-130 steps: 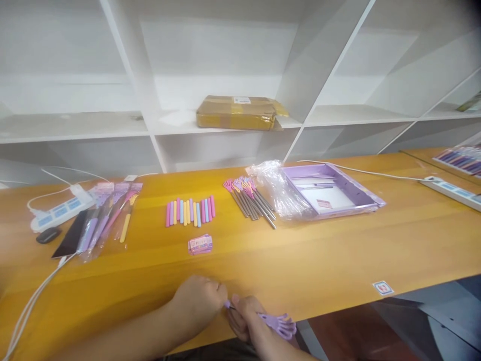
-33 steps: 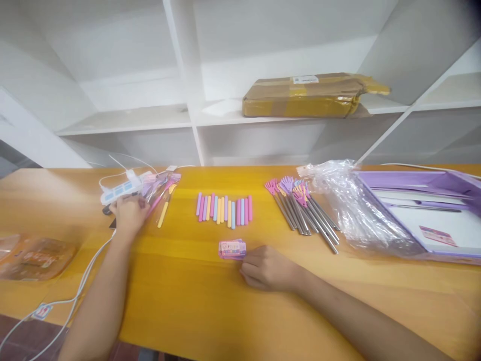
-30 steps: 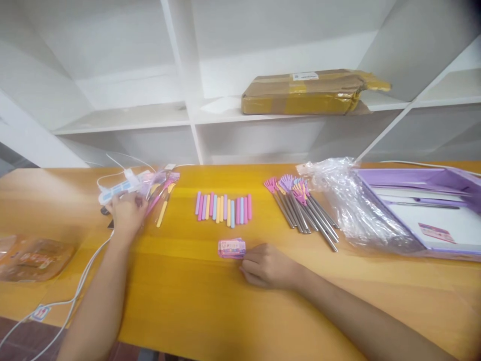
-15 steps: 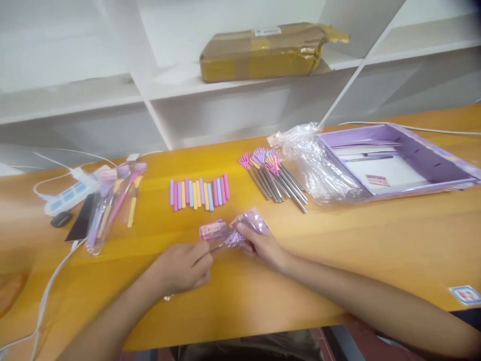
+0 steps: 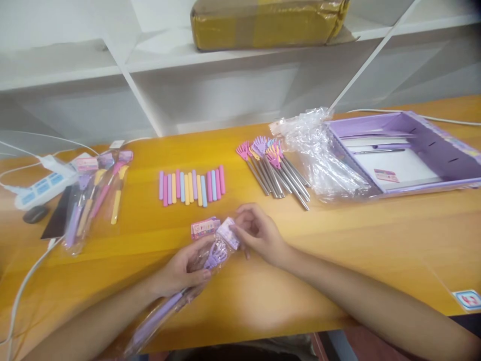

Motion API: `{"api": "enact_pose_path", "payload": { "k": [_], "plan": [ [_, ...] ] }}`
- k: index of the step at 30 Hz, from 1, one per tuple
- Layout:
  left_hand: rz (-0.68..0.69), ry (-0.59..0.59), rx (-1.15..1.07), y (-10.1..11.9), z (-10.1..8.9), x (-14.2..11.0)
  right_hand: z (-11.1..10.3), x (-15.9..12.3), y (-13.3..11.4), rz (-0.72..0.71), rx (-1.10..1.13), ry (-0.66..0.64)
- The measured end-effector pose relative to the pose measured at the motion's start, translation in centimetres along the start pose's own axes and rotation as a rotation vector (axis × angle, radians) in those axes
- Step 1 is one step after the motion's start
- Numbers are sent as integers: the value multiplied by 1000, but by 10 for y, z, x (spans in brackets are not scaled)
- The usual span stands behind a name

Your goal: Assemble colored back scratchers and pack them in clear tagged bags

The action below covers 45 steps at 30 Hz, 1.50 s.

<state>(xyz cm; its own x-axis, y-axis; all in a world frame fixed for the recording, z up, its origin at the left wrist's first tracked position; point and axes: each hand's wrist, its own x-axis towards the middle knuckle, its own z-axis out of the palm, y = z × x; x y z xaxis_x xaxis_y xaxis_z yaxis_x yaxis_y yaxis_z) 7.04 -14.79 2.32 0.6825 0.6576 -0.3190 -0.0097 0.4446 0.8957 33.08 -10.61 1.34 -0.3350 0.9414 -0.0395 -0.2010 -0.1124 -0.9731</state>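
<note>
A purple back scratcher point(image 5: 217, 254) lies slantwise in a clear plastic sleeve, its claw head up and its purple handle toward the table's front edge. My left hand point(image 5: 184, 271) is closed around it just below the claw. At the sleeve's top end, my right hand point(image 5: 259, 233) pinches a printed card point(image 5: 228, 233) between thumb and fingers. Right behind my left hand is a small stack of pink printed cards point(image 5: 205, 228). Farther back stand out a row of coloured handle grips point(image 5: 191, 188) and a pile of metal-rod back scratchers point(image 5: 276, 165) with claw heads.
Bagged back scratchers point(image 5: 95, 200) lie at left beside a power strip point(image 5: 45, 190), a black mouse point(image 5: 35, 214) and white cables. Clear plastic bags point(image 5: 323, 160) lie against a purple box point(image 5: 383, 193) at right. A taped parcel point(image 5: 266, 25) sits on the shelf.
My left hand has shifted its hold up to below the claw, and the back scratcher's length now shows in the sleeve. My right hand has moved to the card end. The view has tilted down.
</note>
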Motion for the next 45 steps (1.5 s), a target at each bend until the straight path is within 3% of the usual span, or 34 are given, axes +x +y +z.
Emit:
{"api": "enact_pose_path", "payload": {
  "k": [5, 13, 18, 21, 25, 31, 35, 39, 45],
  "plan": [
    [-58, -30, -94, -7, -11, -4, -7, 4, -1, -80, -107, 18],
    [26, -31, 140, -2, -10, -2, -18, 2, -6, -144, -206, -199],
    [6, -62, 146, -3, -5, -2, -21, 8, -11, -115, -317, -248],
    [38, -73, 155, -6, -7, -4, -19, 10, -13, -123, -249, -279],
    [-47, -188, 165, 5, -16, -5, -16, 9, -8, -171, -222, -211],
    [-255, -610, 260, 28, -19, 1, -15, 16, 4, -88, -103, 80],
    [-253, -631, 271, 28, -16, 5, 1, 28, 5, -87, -326, 28],
    [-229, -638, 255, 28, -17, 4, 23, 43, 9, -201, -483, -34],
    [-214, -649, 176, 22, -20, 3, 35, 57, 11, -261, -538, -41]
  ]
}}
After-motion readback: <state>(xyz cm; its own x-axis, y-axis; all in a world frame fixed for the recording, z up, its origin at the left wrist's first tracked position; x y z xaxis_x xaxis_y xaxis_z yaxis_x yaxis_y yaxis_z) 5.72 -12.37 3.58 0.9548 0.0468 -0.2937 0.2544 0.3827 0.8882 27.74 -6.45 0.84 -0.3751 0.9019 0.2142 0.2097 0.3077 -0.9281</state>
